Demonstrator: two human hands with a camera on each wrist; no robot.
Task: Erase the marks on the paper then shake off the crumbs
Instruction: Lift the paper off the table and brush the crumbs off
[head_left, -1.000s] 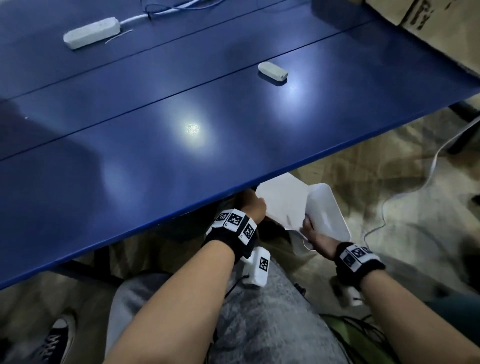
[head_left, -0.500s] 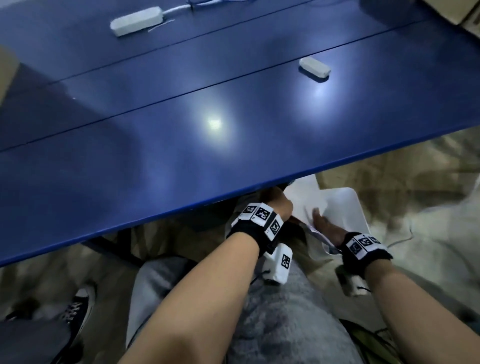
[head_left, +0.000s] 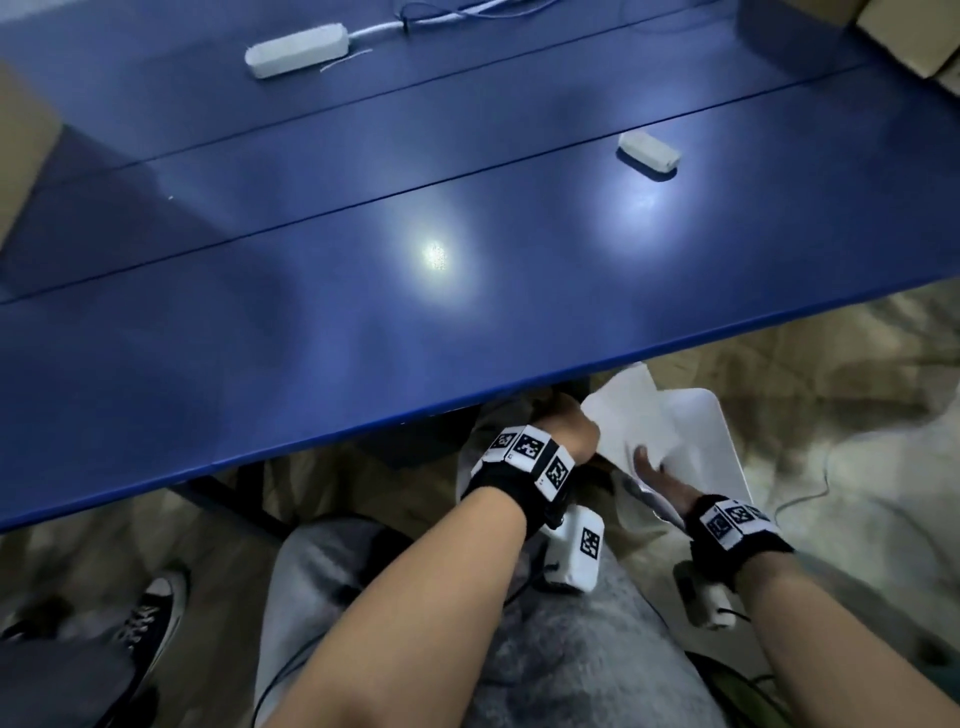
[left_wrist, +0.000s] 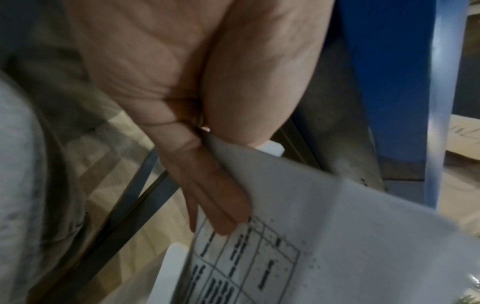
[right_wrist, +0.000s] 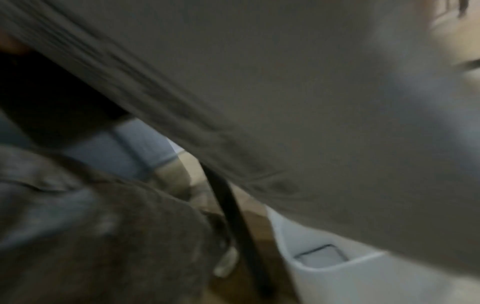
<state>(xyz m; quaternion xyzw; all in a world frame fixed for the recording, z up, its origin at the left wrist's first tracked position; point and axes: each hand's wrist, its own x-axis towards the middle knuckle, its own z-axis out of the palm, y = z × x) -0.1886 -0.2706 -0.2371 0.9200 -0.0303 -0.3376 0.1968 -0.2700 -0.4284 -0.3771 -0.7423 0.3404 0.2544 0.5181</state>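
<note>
Below the table's front edge, the white paper (head_left: 631, 415) is held over a white bin (head_left: 719, 441). My left hand (head_left: 571, 434) pinches the sheet's left edge between thumb and fingers. In the left wrist view the paper (left_wrist: 324, 226) shows a printed grid with dark specks of crumbs on it. My right hand (head_left: 655, 475) holds the near edge, thumb on top, with its fingers hidden underneath. The right wrist view is blurred: the paper's underside (right_wrist: 311, 92) fills it, with the bin (right_wrist: 337, 279) below. A white eraser (head_left: 649, 152) lies on the blue table (head_left: 311, 338), far right.
A white power strip (head_left: 296, 49) with its cable lies at the table's far side. Cardboard boxes (head_left: 914, 36) stand at the far right corner. My grey-trousered legs (head_left: 545, 649) are beneath the arms, and dark table legs (head_left: 234, 499) run under the top.
Both hands keep hold of the paper over the bin. The right hand has come a little closer to the left. The head view has swung left, so the eraser sits further right.
</note>
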